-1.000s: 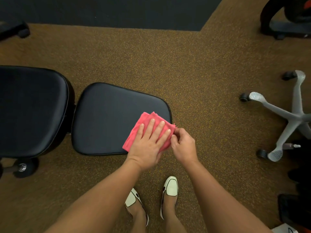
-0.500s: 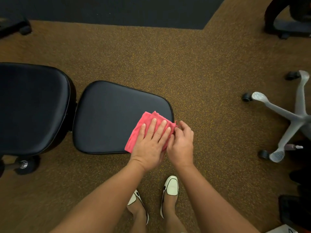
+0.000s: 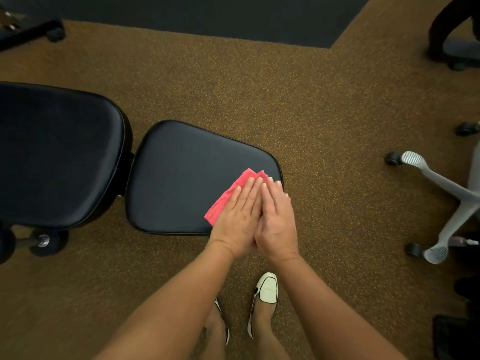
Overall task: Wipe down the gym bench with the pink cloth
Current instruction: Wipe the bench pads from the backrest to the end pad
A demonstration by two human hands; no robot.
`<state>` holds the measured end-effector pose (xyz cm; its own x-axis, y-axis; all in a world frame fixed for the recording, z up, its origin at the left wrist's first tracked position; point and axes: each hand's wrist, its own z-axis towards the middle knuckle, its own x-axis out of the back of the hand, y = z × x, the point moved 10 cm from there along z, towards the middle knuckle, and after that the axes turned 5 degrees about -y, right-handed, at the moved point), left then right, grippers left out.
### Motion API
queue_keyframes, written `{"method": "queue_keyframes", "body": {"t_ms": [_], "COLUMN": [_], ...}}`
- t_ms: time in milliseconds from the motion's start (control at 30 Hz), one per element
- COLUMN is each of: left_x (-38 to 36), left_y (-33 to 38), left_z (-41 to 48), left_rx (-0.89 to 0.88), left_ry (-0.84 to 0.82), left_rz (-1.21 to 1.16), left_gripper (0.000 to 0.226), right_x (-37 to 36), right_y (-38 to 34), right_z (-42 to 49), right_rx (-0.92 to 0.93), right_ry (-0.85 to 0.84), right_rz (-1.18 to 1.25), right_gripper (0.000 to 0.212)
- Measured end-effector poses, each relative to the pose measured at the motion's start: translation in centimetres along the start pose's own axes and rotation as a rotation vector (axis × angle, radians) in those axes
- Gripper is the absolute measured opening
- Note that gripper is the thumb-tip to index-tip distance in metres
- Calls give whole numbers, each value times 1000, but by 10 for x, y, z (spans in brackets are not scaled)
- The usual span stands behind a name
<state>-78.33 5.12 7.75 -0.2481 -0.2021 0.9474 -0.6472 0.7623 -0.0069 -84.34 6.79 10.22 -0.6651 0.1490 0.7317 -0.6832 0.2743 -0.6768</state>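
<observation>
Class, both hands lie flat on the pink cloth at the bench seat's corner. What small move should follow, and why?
Probably slide the folded pink cloth leftward across the black padded bench seat. The left hand and right hand press it flat at the seat's near right corner, so most of the pad lies beyond it.

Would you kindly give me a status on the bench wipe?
Left hand, right hand flat on pink cloth. Cloth at seat pad corner. Nothing in the way.

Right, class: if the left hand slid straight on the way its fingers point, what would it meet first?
A last bit of pink cloth, then bare black bench seat up to its far edge, with carpet beyond. The left hand lies flat, and nothing seems to stand in its line.
</observation>
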Motion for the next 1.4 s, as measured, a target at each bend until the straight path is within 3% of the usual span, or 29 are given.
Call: {"method": "queue_keyframes", "body": {"t_ms": [67, 233, 433, 633, 767, 867, 1233, 1400], "left_x": [1, 1, 0, -10, -17, -11, 15, 12], "left_y": [-6, -8, -31, -37, -38, -46, -83, -82], "left_z": [-7, -10, -22, -70, -99, -106, -117, -122], "left_rx": [76, 15, 103, 36, 52, 89, 132, 117], "left_ry": [16, 29, 15, 50, 32, 113, 434, 465], "left_rz": [-59, -183, -214, -293, -319, -381, -510, -476], "left_gripper": [90, 95, 99, 105, 89, 68, 29, 25], "right_x": [-11, -24, -35, -43, -50, -64, -98, -94], "right_y": [0, 11, -4, -10, -21, -33, -64, -63], "right_z": [3, -1, 8, 0, -1, -4, -18, -16], "right_rx": [84, 209, 148, 368, 396, 374, 677, 869], "right_ry": [-137, -365, -340, -439, -423, -412, -563, -589], "right_rz": [-83, -379, -553, -644, -701, -676, -792, -821], "right_gripper": [52, 64, 71, 63, 65, 67, 70, 71]}}
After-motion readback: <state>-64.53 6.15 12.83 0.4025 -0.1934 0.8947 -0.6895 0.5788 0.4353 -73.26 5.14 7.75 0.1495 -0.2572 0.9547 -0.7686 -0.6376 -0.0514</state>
